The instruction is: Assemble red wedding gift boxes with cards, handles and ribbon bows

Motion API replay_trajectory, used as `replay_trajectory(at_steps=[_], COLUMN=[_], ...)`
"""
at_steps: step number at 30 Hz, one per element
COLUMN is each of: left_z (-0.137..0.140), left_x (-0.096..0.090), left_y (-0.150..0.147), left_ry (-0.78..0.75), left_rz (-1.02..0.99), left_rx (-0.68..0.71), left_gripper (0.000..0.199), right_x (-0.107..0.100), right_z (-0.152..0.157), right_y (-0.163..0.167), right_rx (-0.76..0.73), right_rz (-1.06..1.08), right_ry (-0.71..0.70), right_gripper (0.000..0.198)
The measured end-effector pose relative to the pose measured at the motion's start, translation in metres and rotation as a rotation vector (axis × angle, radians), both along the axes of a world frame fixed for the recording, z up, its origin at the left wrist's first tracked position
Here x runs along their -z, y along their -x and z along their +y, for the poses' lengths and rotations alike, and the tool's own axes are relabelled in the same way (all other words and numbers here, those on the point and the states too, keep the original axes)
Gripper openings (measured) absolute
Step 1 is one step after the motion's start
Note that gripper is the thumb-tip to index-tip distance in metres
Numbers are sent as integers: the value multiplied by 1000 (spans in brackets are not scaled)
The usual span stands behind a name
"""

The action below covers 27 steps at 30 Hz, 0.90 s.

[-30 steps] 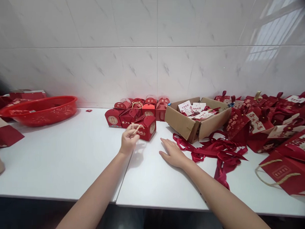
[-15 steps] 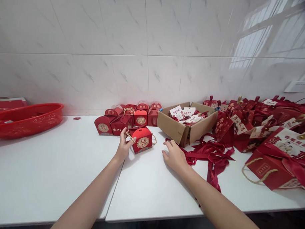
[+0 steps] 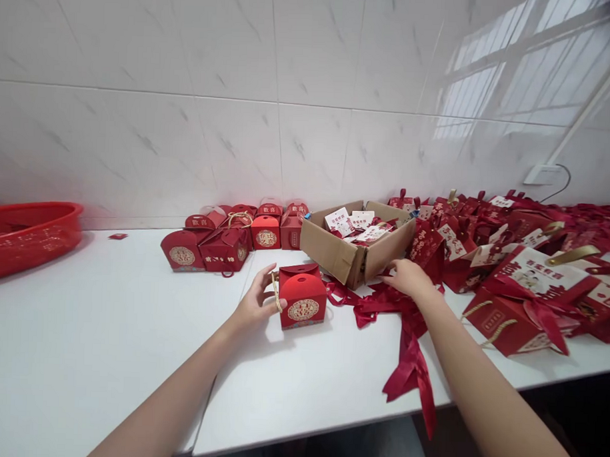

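Observation:
My left hand (image 3: 260,297) is closed on the twisted cord handle at the left side of a small red gift box (image 3: 303,312). The box stands upright on the table, its rounded lid flaps folded over and a gold round emblem on the front. Over a loose heap of dark red ribbon (image 3: 382,298), my right hand (image 3: 410,280) has its fingers bent down and pinched at the ribbon, beside the cardboard box's corner. Its fingertips are partly hidden. One ribbon end hangs over the table's front edge.
An open cardboard box (image 3: 329,253) holds white printed cards. Behind the gift box stand several similar red boxes (image 3: 204,248). Many ribboned gift boxes (image 3: 522,316) crowd the right side. A red plastic basin (image 3: 32,239) sits at the left, near a small red packet (image 3: 118,236).
My right hand has moved right and onto the ribbon heap. My left hand has brought the gift box nearer and turned its front more toward me. The view has shifted right.

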<state>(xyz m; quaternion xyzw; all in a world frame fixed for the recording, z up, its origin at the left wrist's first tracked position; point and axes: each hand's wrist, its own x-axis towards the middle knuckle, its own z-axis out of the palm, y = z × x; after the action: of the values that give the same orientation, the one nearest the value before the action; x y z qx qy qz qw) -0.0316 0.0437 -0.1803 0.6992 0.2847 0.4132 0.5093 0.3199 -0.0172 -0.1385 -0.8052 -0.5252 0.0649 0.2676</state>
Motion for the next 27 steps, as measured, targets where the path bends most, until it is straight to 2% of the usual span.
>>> replay_trajectory(at_steps=[4,7,10,13,15,17,19,20,21,22,24,27], left_z=[2,-1,-8,-8,-5,-1,1,0,-2,-5,-11,-19], left_x=[-1,-9,-20,-25,-25,-22,-20,-19,-19,-19,-20,-22], left_y=[-2,0,2,4,7,10,12,12,11,10,6,0], left_ry=[-38,22,86,104,86,46,-57,-139,-230,-315,-419,-390], left_rz=[16,-48,-129,-204,-192,-116,-25,13,46,74,124,187], left_rx=[-44,-49,-46,-108,-203,-381,-603,-664,-663,-601,-359,-68], left_gripper=[84,71,53,43,39,32,29,30,36,45,63,67], right_x=[24,22,-4,-45,-73,-94,-100,-98,-93,-84,-64,-35], right_z=[9,-2,-16,-28,-35,-38,-37,-35,-32,-28,-19,-8], right_y=[-5,-8,-12,-6,5,21,38,48,57,66,84,103], right_rx=[29,12,-40,-135,-248,-401,-488,-518,-547,-571,-601,-598], right_rz=[65,169,360,763,957,1056,1085,1087,1094,1107,1160,1186], right_ry=[-89,-183,-341,-679,-882,-932,-882,-820,-740,-652,-504,-409], right_gripper=[9,23,34,26,20,16,12,12,14,17,25,28])
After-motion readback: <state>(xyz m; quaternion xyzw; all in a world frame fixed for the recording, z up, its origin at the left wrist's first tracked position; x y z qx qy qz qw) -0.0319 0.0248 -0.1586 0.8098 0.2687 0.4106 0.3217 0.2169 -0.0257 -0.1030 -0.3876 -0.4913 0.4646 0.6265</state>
